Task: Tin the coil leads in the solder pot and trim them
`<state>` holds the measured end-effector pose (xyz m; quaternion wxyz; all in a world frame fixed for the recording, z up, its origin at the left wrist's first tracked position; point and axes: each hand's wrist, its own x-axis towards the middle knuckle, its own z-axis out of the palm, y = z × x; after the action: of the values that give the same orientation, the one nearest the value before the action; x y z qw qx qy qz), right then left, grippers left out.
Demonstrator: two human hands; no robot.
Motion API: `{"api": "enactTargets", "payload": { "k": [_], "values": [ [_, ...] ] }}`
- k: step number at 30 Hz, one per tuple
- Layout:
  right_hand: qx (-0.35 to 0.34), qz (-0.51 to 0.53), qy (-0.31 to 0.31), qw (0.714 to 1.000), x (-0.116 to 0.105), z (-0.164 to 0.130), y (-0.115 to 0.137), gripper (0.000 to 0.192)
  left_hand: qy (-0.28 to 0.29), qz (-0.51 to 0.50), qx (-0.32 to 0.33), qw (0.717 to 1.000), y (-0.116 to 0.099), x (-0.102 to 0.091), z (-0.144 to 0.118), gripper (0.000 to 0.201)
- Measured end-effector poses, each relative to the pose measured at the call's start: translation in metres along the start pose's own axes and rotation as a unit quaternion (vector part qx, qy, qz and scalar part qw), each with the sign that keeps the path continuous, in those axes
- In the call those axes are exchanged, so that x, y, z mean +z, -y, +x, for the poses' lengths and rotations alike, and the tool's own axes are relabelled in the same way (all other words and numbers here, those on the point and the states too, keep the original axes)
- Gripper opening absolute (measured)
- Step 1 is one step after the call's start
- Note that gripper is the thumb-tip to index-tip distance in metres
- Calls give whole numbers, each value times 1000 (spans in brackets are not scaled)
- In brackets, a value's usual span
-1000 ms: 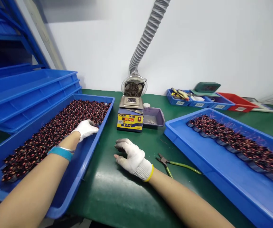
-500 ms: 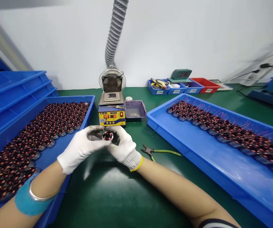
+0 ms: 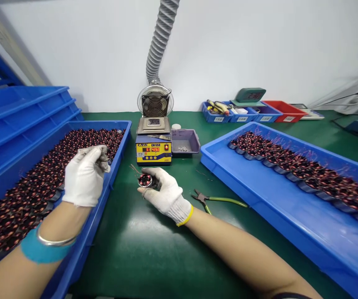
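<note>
In the middle of the bench my right hand [image 3: 164, 191], in a white knit glove with a yellow cuff, grips a small motor stator [image 3: 144, 180]. The stator is round, with a metal rim, reddish coils and thin wires sticking out on its left. My left hand [image 3: 87, 174], also gloved in white, hovers over the right part of the left blue tray [image 3: 104, 207]. Its fingers are pinched together; whatever they hold, if anything, is hidden. Rows of similar stators [image 3: 38, 182] fill much of that tray.
Behind my right hand stands a yellow-and-blue solder pot [image 3: 154, 153] under an exhaust hose [image 3: 163, 37]. A grey bin [image 3: 194, 141] sits beside it. Green-handled pliers [image 3: 225, 200] lie near the right blue tray [image 3: 269, 187], which holds more stators. Stacked blue trays [image 3: 23, 108] stand far left.
My left hand has let go of the stator and moved left and up over the left tray. My right hand keeps the stator in nearly the same place. The view has shifted slightly.
</note>
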<state>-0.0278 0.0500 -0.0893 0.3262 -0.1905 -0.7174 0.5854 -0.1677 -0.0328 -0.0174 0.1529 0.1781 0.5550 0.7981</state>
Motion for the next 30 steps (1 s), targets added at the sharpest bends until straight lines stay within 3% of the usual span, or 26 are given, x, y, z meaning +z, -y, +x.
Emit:
{"api": "enactTargets", "payload": {
  "k": [3, 5, 7, 9, 12, 16, 18, 21, 23, 30],
  "values": [
    [4, 5, -7, 1000, 0, 1, 0, 48, 92, 56, -49, 993, 2, -1, -2, 24],
    [0, 12, -8, 1000, -1, 2, 0, 48, 180, 161, -63, 968, 9, 1, -10, 28],
    [3, 26, -5, 1000, -1, 2, -1, 46, 228, 250, -44, 940, 16, 5, -19, 27],
    [24, 46, 0, 999, 0, 3, 0, 45, 219, 280, -15, 935, 21, 7, -24, 21],
    [71, 84, -2, 994, 1, 5, 2, 48, 155, 262, 28, 952, 21, 7, -23, 14],
    [86, 101, -14, 991, 2, 6, 3, 50, 55, 125, 58, 989, 14, 1, -10, 17],
    [78, 85, -14, 993, 2, 5, 3, 49, 90, 119, 26, 988, 12, -2, -6, 23],
    [52, 45, -6, 998, 1, 3, 2, 47, 215, 245, -25, 945, 15, -2, -8, 29],
    [33, 14, 1, 999, 0, 2, 3, 45, 234, 296, -16, 926, 19, 0, -13, 24],
    [-28, -104, 85, 991, -2, -6, 8, 45, 73, 220, 61, 971, 19, 3, -7, 17]
  ]
}}
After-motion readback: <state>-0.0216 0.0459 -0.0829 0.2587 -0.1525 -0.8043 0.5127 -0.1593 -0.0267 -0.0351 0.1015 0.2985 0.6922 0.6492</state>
